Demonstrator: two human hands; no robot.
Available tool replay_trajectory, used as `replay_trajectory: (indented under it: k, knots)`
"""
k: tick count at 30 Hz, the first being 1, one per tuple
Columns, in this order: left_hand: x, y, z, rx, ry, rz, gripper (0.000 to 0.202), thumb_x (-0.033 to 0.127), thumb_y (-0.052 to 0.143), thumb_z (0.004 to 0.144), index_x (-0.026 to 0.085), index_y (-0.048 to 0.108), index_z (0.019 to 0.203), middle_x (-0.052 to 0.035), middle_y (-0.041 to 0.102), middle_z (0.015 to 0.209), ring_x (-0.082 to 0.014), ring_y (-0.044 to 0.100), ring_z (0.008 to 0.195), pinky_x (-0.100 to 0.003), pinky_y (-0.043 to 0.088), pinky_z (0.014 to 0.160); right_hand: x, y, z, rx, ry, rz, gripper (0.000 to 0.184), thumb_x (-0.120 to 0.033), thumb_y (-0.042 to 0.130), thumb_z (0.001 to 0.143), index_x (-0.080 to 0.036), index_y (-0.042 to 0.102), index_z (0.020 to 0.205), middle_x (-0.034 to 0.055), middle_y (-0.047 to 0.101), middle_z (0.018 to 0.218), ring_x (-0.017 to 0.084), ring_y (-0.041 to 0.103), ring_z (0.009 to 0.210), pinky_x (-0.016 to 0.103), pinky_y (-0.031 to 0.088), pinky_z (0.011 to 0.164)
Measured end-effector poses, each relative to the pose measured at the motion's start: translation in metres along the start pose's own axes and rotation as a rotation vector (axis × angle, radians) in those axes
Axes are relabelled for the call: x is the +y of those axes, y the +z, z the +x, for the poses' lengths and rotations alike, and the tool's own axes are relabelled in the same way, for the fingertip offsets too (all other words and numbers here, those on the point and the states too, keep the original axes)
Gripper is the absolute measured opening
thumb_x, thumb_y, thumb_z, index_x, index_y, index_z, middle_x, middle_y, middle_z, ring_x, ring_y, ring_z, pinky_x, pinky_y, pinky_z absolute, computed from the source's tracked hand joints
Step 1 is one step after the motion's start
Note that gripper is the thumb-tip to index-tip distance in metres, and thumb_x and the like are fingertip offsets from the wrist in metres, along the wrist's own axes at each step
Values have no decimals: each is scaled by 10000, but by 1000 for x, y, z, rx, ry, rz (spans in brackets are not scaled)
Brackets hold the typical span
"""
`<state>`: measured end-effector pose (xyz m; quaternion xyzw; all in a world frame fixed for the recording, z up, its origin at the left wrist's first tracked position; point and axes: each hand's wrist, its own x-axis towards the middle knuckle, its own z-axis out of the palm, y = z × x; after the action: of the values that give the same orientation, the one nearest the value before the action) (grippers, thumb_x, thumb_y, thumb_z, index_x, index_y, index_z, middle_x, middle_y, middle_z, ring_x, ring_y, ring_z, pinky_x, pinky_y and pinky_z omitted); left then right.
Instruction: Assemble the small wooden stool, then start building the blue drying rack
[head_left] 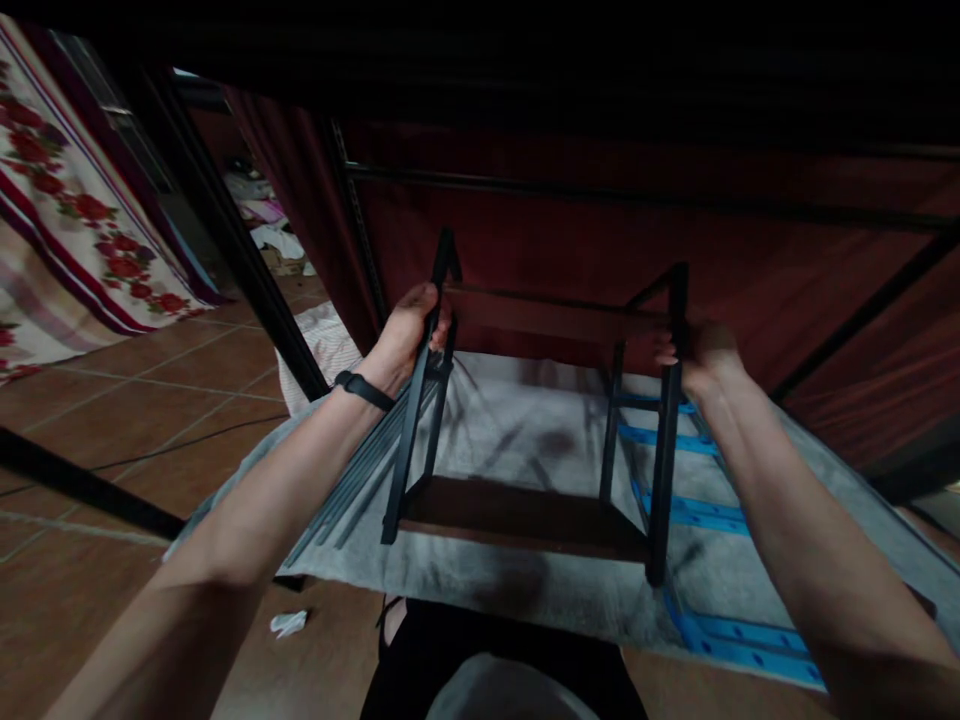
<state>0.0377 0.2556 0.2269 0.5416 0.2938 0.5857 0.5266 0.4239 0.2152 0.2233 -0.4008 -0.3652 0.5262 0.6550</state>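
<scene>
The left hand (416, 318) and right hand (709, 355) curl round 2 opposite sides of the black-framed, brown-boarded shelf (517, 515), probably balancing it near the rumpled grey cloth's (510, 400) front edge.

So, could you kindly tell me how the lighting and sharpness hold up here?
Head view: dim overall, nearly black along the top; soft shadows mottle the grey cloth; the right hand looks blurred, the left hand crisper; the rack shows little detail in its dark lower board.
</scene>
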Motion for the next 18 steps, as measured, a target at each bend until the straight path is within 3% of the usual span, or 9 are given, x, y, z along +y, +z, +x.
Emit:
replay_trajectory:
  k: [3, 7, 13, 18]
  knots:
    - [10, 11, -1, 80, 166, 10, 268, 454, 583, 930, 203, 502, 885, 76, 502, 499, -61, 391, 329, -157, 272, 329, -9, 9, -11, 25, -211, -9, 322, -356, 314, 980, -212, 560, 829, -23, 448, 515, 95, 343, 380, 187, 243, 309]
    - [-6, 16, -16, 177, 291, 59, 308, 522, 586, 916, 227, 512, 964, 93, 483, 477, -67, 364, 324, -176, 241, 331, 8, 12, -29, 106, -435, -50, 318, -419, 372, 939, -225, 579, 796, -47, 415, 460, 98, 312, 345, 204, 231, 296]
    - [-51, 10, -57, 286, 321, 127, 417, 623, 561, 892, 215, 585, 978, 80, 452, 464, -63, 348, 341, -195, 236, 355, 50, 0, -56, 311, -517, -62, 349, -516, 473, 856, -203, 577, 741, -87, 359, 417, 77, 292, 300, 195, 230, 290]
    - [-68, 6, -86, 335, 295, 183, 473, 635, 546, 893, 206, 629, 1074, 69, 471, 484, -70, 370, 360, -202, 265, 370, 70, -8, -76, 370, -536, -73, 315, -505, 515, 830, -207, 582, 753, -90, 374, 411, 79, 320, 291, 192, 249, 299]
